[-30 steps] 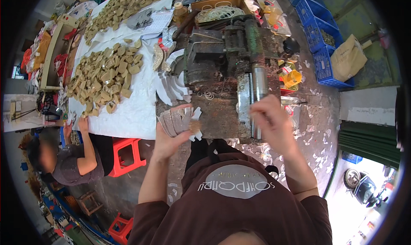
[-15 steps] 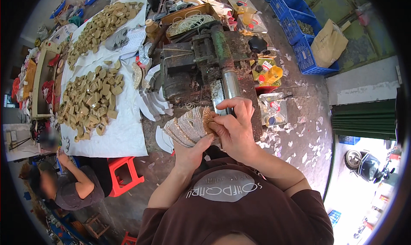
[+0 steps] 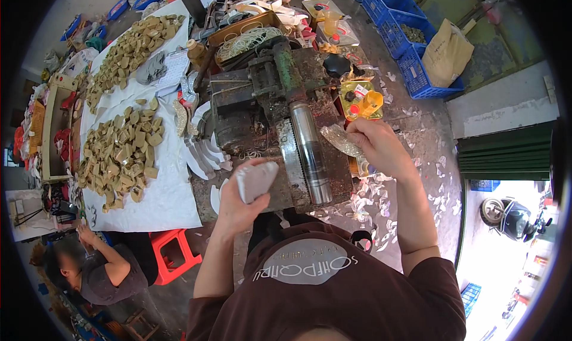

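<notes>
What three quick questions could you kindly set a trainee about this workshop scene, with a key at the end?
1. Multiple choice: what does the right hand hold?
A: a yellow cup
B: a glittery piece
C: a blue crate

2. True or false: the left hand is empty.

3. Fill in the missing colour: the tan blocks lie on a ____ sheet.

Key:
1. B
2. False; it holds something pale.
3. White
</notes>
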`<action>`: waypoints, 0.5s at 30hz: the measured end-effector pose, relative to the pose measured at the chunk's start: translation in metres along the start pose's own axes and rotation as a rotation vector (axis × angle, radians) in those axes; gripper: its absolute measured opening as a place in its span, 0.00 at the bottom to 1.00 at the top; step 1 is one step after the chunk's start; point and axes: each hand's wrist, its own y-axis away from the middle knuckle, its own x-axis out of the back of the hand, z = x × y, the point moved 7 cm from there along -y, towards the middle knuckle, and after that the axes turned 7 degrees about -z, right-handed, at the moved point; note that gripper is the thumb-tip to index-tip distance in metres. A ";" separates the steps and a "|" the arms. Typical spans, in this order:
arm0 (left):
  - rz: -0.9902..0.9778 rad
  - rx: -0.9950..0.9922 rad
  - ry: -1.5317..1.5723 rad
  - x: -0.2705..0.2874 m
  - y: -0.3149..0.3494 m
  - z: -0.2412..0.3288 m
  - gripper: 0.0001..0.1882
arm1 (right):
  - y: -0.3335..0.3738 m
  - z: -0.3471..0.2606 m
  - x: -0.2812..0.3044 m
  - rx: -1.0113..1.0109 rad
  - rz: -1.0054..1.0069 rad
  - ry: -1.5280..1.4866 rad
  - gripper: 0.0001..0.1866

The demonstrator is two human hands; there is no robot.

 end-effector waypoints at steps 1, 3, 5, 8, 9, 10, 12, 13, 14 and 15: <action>-0.078 -0.032 -0.088 -0.008 -0.002 0.003 0.34 | 0.001 0.010 -0.009 -0.042 -0.070 0.047 0.03; -0.204 -0.227 -0.368 -0.025 -0.007 0.022 0.37 | 0.002 0.025 -0.030 -0.120 -0.214 0.132 0.02; -0.285 -0.177 -0.367 -0.039 -0.012 0.020 0.37 | -0.001 0.015 -0.044 -0.048 -0.194 0.069 0.02; -0.271 -0.122 -0.382 -0.040 -0.018 0.022 0.34 | -0.004 0.001 -0.047 0.056 0.028 0.091 0.04; -0.249 -0.109 -0.391 -0.038 -0.019 0.021 0.33 | -0.004 0.003 -0.043 0.059 0.125 0.071 0.04; -0.228 -0.095 -0.400 -0.036 -0.019 0.018 0.31 | -0.002 0.005 -0.038 0.062 0.221 0.051 0.05; -0.107 -0.076 -0.344 -0.019 -0.011 0.014 0.29 | 0.001 0.018 -0.037 0.000 0.241 -0.074 0.07; -0.043 -0.045 -0.307 -0.006 -0.003 0.010 0.28 | 0.003 0.022 -0.035 -0.028 0.239 -0.096 0.08; 0.020 -0.012 -0.270 0.008 0.006 0.004 0.28 | 0.006 0.026 -0.036 -0.059 0.236 -0.119 0.08; 0.089 0.002 -0.204 0.027 0.016 -0.008 0.27 | 0.009 0.027 -0.036 -0.080 0.237 -0.123 0.09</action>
